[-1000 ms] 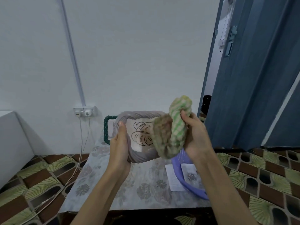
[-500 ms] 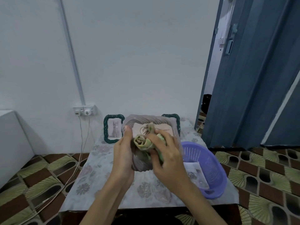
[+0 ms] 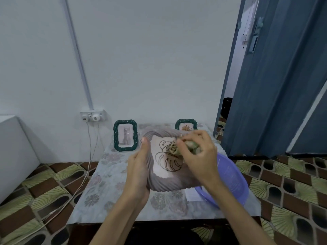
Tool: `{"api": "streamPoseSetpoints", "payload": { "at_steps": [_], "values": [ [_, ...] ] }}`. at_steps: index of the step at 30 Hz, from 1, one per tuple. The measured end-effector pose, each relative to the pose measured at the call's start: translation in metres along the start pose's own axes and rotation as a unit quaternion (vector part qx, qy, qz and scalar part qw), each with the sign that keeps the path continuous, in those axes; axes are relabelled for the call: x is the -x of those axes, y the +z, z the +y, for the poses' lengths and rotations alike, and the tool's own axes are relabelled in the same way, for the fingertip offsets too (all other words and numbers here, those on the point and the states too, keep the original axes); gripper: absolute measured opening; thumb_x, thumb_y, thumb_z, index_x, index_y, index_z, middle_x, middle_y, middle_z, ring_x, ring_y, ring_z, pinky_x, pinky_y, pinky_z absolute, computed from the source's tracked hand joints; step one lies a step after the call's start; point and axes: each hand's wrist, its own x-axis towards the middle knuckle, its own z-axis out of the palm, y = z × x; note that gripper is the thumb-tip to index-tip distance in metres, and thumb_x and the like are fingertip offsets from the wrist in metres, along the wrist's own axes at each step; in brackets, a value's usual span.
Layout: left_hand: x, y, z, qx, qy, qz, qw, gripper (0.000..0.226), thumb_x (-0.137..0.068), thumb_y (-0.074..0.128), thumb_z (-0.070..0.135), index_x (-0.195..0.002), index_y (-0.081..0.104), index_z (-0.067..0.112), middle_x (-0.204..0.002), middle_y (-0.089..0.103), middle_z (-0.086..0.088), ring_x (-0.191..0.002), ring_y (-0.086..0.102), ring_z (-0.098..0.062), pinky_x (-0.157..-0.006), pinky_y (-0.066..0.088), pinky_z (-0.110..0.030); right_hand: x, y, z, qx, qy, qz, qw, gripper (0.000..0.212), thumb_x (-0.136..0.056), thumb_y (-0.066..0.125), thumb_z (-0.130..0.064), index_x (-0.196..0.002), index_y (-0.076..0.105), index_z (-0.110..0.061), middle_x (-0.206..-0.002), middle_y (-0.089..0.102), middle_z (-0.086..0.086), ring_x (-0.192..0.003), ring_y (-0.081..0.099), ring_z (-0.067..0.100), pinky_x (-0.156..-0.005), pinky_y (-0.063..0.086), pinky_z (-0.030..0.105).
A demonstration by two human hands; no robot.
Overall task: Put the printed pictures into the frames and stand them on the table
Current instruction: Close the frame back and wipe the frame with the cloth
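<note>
1. The grey frame (image 3: 159, 181) with its leaf print (image 3: 168, 160) is held tilted up over the middle of the counter (image 3: 109, 175), face toward the camera — likely so the glass can be reached and checked.
2. The left hand (image 3: 139, 174) grips the frame's left edge, thumb along the front rim and fingers hidden behind, to steady it against the push of wiping.
3. The right hand (image 3: 198, 156) is curled tight around a wadded green cloth (image 3: 178, 147), pressed to the upper right of the print; this reads as cleaning before the frame is stood up.
4. Two green frames are already upright at the back by the wall: one with a cat picture (image 3: 125, 135), one (image 3: 186, 125) partly hidden behind the grey frame — kept clear of the working space.
5. A purple basket (image 3: 230, 181) sits at the counter's right edge, a paper sheet (image 3: 192, 195) showing by its near rim, possibly prints waiting within easy reach.
</note>
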Motion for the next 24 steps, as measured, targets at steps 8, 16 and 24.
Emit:
{"api": "streamPoseSetpoints", "payload": {
  "at_steps": [8,16,24],
  "values": [
    [-0.005,-0.02,0.007,-0.004,-0.024,0.002,1.0,0.048,-0.091,0.043,0.045,-0.101,0.068,0.005,-0.099,0.072,-0.015,-0.09,0.07,-0.029,-0.073,0.057,-0.037,0.03,0.0,0.014,0.081,-0.219,-0.082,0.969,0.02,-0.076,0.06,-0.023,-0.09,0.069,-0.011,-0.096,0.06,0.007,-0.084,0.053,0.011,-0.069,0.049,0.021],
    [-0.003,-0.009,0.011,-0.049,0.025,0.037,0.998,0.058,-0.08,0.051,0.049,-0.089,0.063,-0.007,-0.081,0.064,-0.031,-0.069,0.067,-0.027,-0.065,0.056,-0.037,0.037,0.028,-0.013,0.046,-0.19,-0.047,0.98,0.017,-0.084,0.06,-0.019,-0.096,0.063,-0.008,-0.099,0.057,0.009,-0.092,0.053,0.017,-0.089,0.041,0.016],
    [-0.005,-0.012,0.0,-0.067,0.038,0.04,0.996,0.054,-0.074,0.062,0.065,-0.084,0.059,0.012,-0.086,0.053,-0.014,-0.078,0.049,-0.028,-0.073,0.042,-0.045,0.021,0.034,0.014,0.082,-0.035,0.067,0.994,0.025,-0.088,0.049,-0.028,-0.091,0.06,-0.006,-0.095,0.053,0.011,-0.082,0.055,0.022,-0.069,0.052,0.037]
  ]
}}
